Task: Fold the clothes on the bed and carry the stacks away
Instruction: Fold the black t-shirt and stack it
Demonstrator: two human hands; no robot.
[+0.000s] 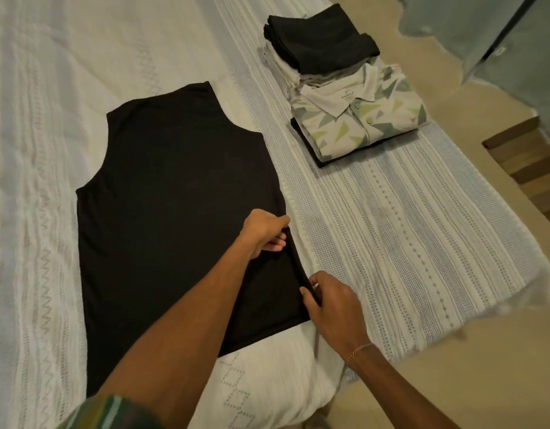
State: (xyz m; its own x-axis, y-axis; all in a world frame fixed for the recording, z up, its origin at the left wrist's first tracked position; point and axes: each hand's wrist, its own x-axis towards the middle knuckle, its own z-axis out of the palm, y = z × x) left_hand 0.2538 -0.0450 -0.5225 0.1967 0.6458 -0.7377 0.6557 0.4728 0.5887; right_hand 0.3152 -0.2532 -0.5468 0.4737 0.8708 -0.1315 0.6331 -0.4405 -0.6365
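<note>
- The left hand (264, 232) is pinching the right-hand side edge of the black sleeveless top (174, 218) partway up its length, fingers curled round the hem of cloth; the right hand (328, 301) is pinching the same edge lower down, near the bottom corner, thumb and fingertips closed on the fabric.
- The top is lying spread flat on the bed (35, 150), neck end away from the person, with no fold made in it yet; judging by the grip, the first lengthwise fold is only just being set up.
- Farther out on the striped cover (407, 227), two finished piles are waiting: a patterned collared shirt (363, 125) folded on top of a dark garment, and just behind it, touching, a stack of pale pieces topped by folded dark clothes (321, 41).
- By this showing the folding is looking nearly done, this top being the only unfolded piece in view; the carrying away is not begun, both stacks sitting on the bed.
</note>
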